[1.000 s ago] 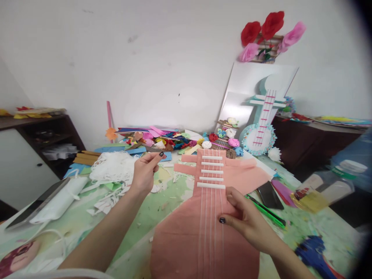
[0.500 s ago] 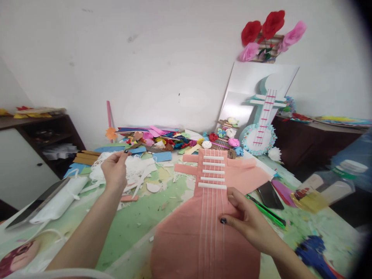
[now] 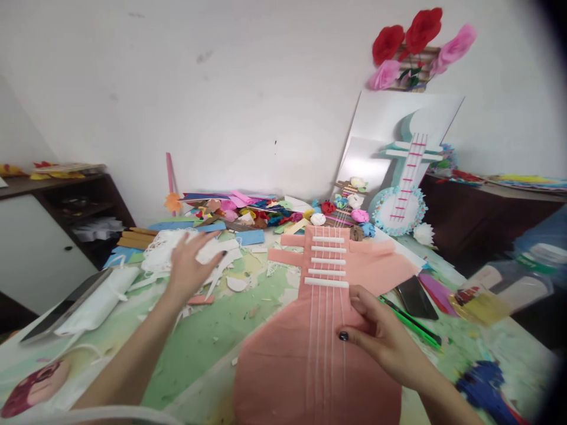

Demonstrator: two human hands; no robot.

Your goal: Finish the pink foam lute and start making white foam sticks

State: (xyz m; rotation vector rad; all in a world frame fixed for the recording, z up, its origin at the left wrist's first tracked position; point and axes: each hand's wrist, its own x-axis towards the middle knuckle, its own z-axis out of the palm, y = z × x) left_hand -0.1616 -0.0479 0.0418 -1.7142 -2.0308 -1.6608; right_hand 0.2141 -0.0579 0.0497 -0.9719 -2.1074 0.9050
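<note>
Lute [image 3: 274, 378], pink and face up, lies on the table [image 3: 208, 342] before the person, its neck pointing toward the wall [image 3: 221, 106]. White strings [image 3: 326, 336] run down its face, and five white bars [image 3: 326, 283] cross the neck. The right hand [image 3: 383, 336] holds it at the shoulder, thumb on the face at the rightmost string, fingers bent at the base of the neck with their tips hidden. The left hand [image 3: 190, 265] is wide, thumb and fingers spread, by the white yarn [image 3: 160, 251] and scraps [image 3: 237, 284]; whether it touches them, I cannot tell. Right of the lute are a green knife [image 3: 411, 323], a phone [image 3: 416, 297], a bottle [image 3: 509, 283] and a blurred blue glue gun [image 3: 485, 386]. Behind, a teal lute [image 3: 398, 213] stands before a white board [image 3: 365, 127].
</note>
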